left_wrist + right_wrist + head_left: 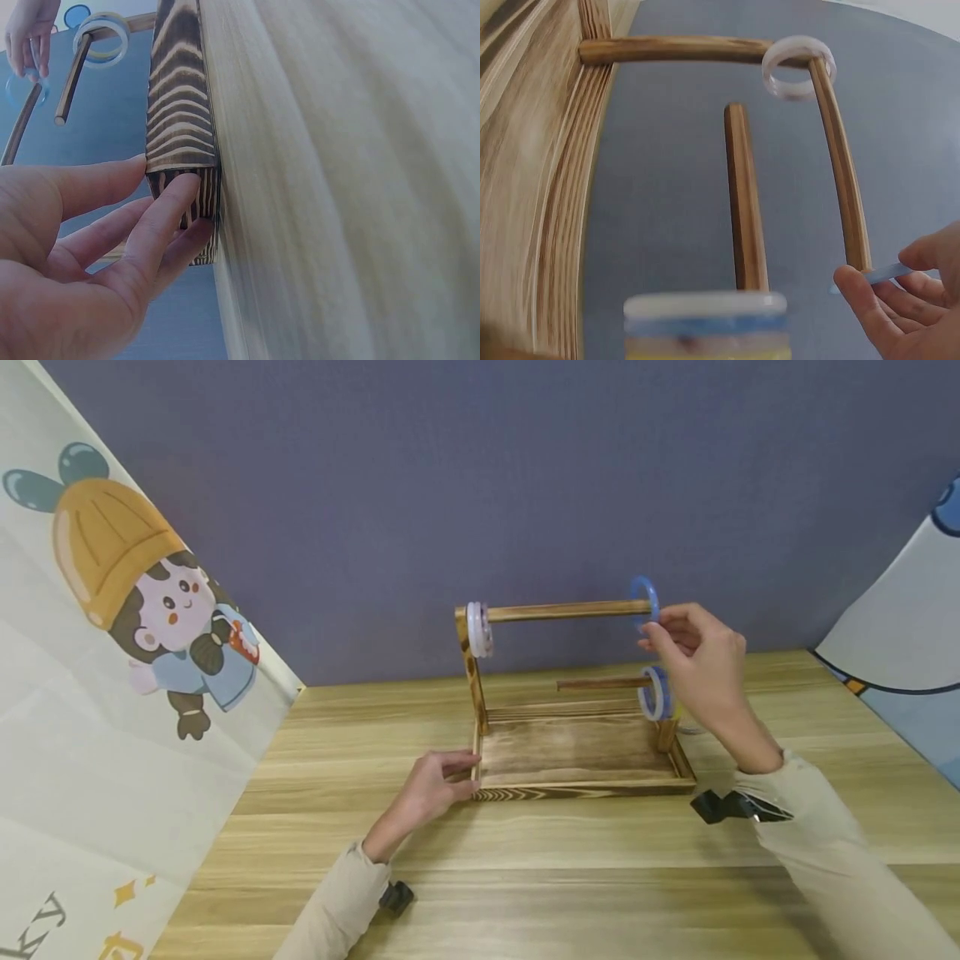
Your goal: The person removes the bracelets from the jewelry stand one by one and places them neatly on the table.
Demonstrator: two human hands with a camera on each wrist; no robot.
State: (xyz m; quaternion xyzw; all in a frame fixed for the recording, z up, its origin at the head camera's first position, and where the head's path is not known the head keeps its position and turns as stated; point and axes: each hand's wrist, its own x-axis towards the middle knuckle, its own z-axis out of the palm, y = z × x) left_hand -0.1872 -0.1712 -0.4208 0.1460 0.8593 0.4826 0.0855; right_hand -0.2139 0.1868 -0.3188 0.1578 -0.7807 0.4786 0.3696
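Observation:
My right hand (705,664) pinches a translucent blue bangle (643,583) between thumb and fingers. That bangle stands at the free right end of the upper bar of a wooden stand (570,611), and the bar's tip appears inside the ring. With fairly straight fingers, my left hand (431,789) touches the left end of the stand's base (180,112), fingertips against the end face and thumb at its edge. White and pale bangles (477,631) hang at the upper bar's left end. Below my right hand, white and blue bangles (655,693) hang on the lower bar (600,684).
The stand's shallow tray base (577,747) sits on a wood-grain table (525,877) before a grey-blue backdrop (450,485). Left of the table stands a white cloth (90,760) printed with a cartoon figure. Another printed cloth (900,627) is at the right.

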